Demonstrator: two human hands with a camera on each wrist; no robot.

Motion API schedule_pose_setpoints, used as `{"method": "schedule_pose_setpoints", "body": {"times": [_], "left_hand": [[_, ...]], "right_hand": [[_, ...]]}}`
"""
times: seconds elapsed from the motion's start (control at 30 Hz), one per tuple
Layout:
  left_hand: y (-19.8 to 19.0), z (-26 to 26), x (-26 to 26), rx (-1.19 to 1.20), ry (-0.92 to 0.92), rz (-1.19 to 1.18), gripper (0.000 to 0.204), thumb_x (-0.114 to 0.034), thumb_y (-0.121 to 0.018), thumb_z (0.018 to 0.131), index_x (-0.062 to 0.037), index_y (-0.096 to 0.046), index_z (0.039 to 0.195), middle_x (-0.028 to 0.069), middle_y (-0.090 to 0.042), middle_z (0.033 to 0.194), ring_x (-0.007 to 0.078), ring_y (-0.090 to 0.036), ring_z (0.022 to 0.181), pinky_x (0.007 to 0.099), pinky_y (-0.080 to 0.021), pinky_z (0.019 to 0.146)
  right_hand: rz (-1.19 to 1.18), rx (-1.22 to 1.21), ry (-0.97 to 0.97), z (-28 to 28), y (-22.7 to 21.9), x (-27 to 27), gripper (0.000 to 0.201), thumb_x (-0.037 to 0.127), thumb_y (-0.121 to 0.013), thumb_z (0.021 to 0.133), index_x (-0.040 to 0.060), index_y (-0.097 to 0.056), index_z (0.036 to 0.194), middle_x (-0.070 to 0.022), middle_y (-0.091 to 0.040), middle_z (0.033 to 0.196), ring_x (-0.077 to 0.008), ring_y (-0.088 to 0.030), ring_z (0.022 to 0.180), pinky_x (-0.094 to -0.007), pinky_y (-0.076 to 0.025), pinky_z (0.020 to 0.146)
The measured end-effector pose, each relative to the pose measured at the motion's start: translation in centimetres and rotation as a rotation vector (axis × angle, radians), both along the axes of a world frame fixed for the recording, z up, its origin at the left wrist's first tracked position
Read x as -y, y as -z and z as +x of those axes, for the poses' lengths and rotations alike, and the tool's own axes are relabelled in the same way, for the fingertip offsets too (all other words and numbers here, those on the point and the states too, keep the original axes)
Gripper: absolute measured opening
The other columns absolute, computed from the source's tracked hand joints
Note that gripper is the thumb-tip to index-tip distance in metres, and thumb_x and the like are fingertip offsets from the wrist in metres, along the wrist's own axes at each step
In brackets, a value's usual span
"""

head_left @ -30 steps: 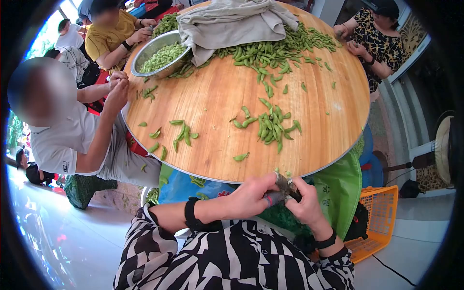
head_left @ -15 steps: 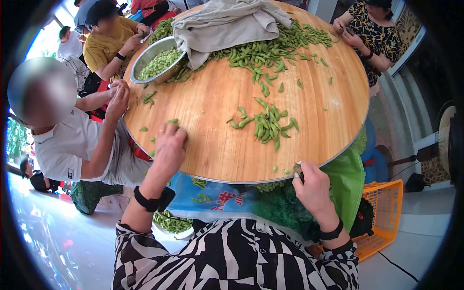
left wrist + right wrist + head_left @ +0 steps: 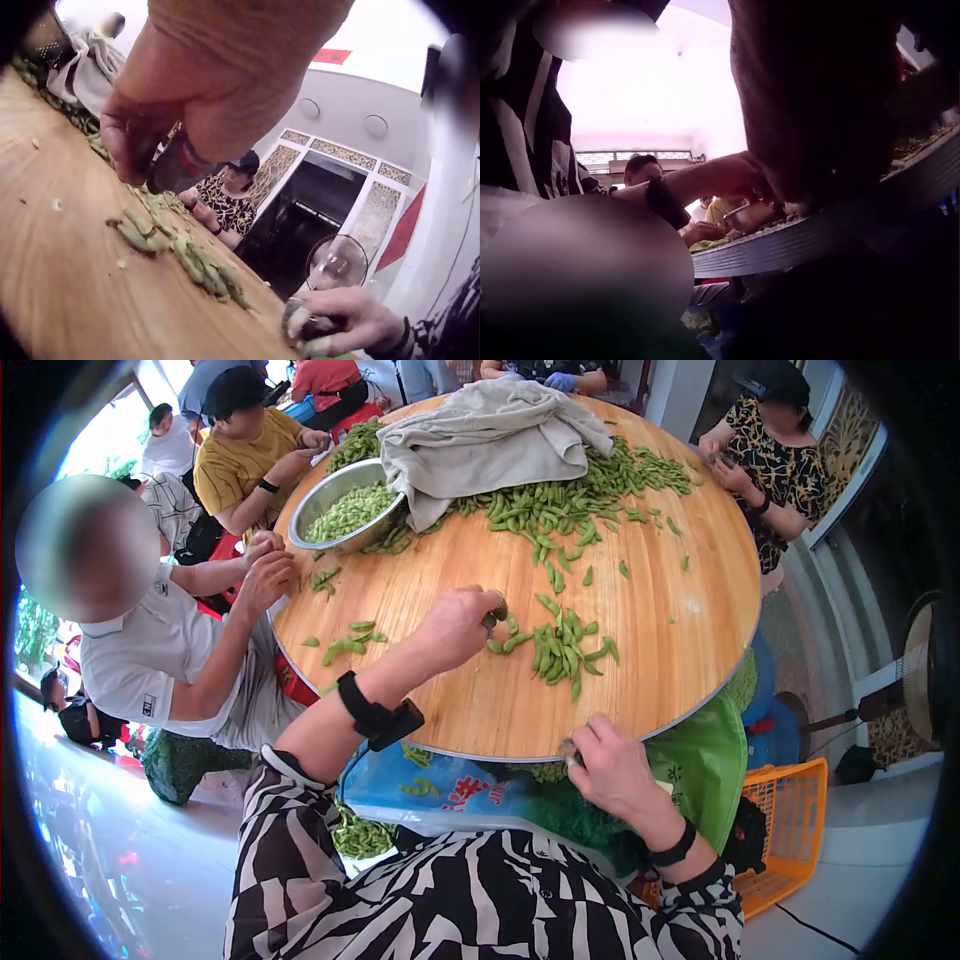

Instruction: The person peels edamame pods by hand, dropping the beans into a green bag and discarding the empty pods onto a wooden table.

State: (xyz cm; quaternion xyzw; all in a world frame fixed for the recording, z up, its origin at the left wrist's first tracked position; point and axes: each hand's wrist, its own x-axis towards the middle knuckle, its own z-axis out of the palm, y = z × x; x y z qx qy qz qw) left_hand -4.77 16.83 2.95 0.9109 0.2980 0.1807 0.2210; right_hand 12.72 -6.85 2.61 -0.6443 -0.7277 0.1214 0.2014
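Observation:
My left hand [image 3: 455,628] reaches over the round wooden table, its fingertips just left of a small pile of green soybean pods [image 3: 565,648]. In the left wrist view its bent fingers and thumb hang above the table with a gap between them, and no pod shows there. A dark cover with a red band [image 3: 180,161] sits on the thumb. My right hand [image 3: 608,765] is at the table's near edge with fingers curled and a dark cover at the tips; I cannot tell whether it holds something. The right wrist view is mostly dark.
A metal colander [image 3: 345,510] of shelled beans and a grey cloth [image 3: 490,445] over a big pod heap [image 3: 560,505] stand at the back. Stray pods [image 3: 350,643] lie left. People sit around the table [image 3: 420,710]. An orange crate [image 3: 795,830] is at right, a green bag [image 3: 705,750] below the edge.
My hands were together at the near edge, then parted. The left went to the pods at left, which now lie differently, then moved right toward the small pile. The right stayed near the edge.

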Motion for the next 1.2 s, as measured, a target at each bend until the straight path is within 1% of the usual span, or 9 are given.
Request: {"method": "schedule_pose_setpoints", "body": {"times": [0.1,0.33,0.43,0.53,0.6,0.7,0.87,0.93,1.2], "left_hand": [[0.8,1.2,-0.3,0.030,0.117,0.164,0.018,-0.001,-0.061,0.074,-0.0025,-0.062,0.092,0.0170,-0.059,0.092,0.0371,-0.059,0.086,0.0429,-0.048,0.071],[1.1,1.4,0.2,-0.155,0.088,0.043,0.020,0.000,-0.062,0.071,-0.0042,-0.061,0.091,0.0161,-0.056,0.090,0.0371,-0.057,0.087,0.0445,-0.047,0.071],[0.7,0.5,0.6,-0.139,0.051,0.191,0.020,-0.001,-0.065,0.070,-0.0041,-0.060,0.089,0.0154,-0.055,0.089,0.0370,-0.056,0.083,0.0440,-0.046,0.068],[-0.4,-0.1,1.7,0.191,0.127,0.276,0.018,-0.002,-0.068,0.072,-0.0037,-0.061,0.089,0.0140,-0.056,0.086,0.0330,-0.058,0.079,0.0396,-0.047,0.065],[-1.7,-0.4,3.6,0.348,0.097,-0.080,0.015,-0.002,-0.069,0.077,-0.0035,-0.061,0.090,0.0100,-0.056,0.083,0.0232,-0.059,0.074,0.0332,-0.047,0.062],[-2.4,-0.4,6.1,0.308,0.105,-0.361,0.012,-0.003,-0.067,0.081,-0.0041,-0.062,0.092,0.0056,-0.057,0.085,0.0129,-0.057,0.070,0.0280,-0.046,0.061],[-2.9,0.7,8.9,0.359,-0.005,-0.863,0.015,-0.001,-0.064,0.084,-0.0051,-0.063,0.099,0.0003,-0.058,0.080,0.0080,-0.055,0.065,0.0222,-0.045,0.053],[-2.2,1.5,9.5,0.600,0.014,-1.112,0.022,0.000,-0.065,0.083,-0.0043,-0.063,0.104,-0.0001,-0.060,0.078,0.0086,-0.057,0.066,0.0210,-0.045,0.052],[1.1,2.8,11.1,0.666,-0.064,-1.110,0.022,0.003,-0.067,0.079,0.0004,-0.064,0.101,0.0059,-0.066,0.089,0.0123,-0.062,0.076,0.0252,-0.050,0.060]], "right_hand": [[-0.087,-0.077,-0.067,0.1,-0.7,1.5,0.023,0.008,-0.064,0.069,0.0025,-0.053,0.089,-0.0163,-0.047,0.088,-0.0368,-0.057,0.078,-0.0453,-0.049,0.065],[-0.187,-0.483,-0.022,0.4,-0.5,2.0,0.024,0.005,-0.054,0.076,-0.0018,-0.049,0.099,-0.0196,-0.045,0.093,-0.0402,-0.052,0.080,-0.0424,-0.046,0.071],[-0.089,-0.592,-0.043,0.2,0.0,1.8,0.026,0.003,-0.051,0.078,-0.0034,-0.048,0.104,-0.0208,-0.046,0.096,-0.0386,-0.051,0.083,-0.0410,-0.044,0.073],[-0.263,-0.760,0.052,0.0,-0.6,1.7,0.028,0.002,-0.047,0.082,-0.0029,-0.050,0.109,-0.0164,-0.053,0.088,-0.0265,-0.054,0.070,-0.0345,-0.045,0.063],[-0.408,-1.007,0.182,-0.2,-0.9,1.6,0.031,0.005,-0.041,0.087,-0.0019,-0.051,0.116,-0.0088,-0.056,0.073,-0.0124,-0.050,0.056,-0.0256,-0.041,0.051],[-0.385,-1.101,0.154,-0.6,-0.8,1.2,0.036,0.007,-0.036,0.092,-0.0006,-0.050,0.124,-0.0030,-0.055,0.066,-0.0045,-0.043,0.048,-0.0194,-0.035,0.044],[-0.415,-1.198,0.126,-1.4,-1.2,0.7,0.038,0.007,-0.035,0.092,-0.0003,-0.047,0.128,-0.0040,-0.055,0.067,-0.0069,-0.045,0.049,-0.0208,-0.037,0.045],[-0.416,-1.220,0.152,-1.5,-1.3,0.7,0.040,0.007,-0.035,0.093,-0.0003,-0.046,0.130,-0.0039,-0.054,0.067,-0.0072,-0.045,0.049,-0.0207,-0.038,0.046],[-0.245,-1.257,0.255,-2.3,-0.6,0.8,0.044,0.008,-0.033,0.096,0.0004,-0.034,0.139,-0.0052,-0.054,0.072,-0.0086,-0.047,0.052,-0.0217,-0.041,0.047]]}}
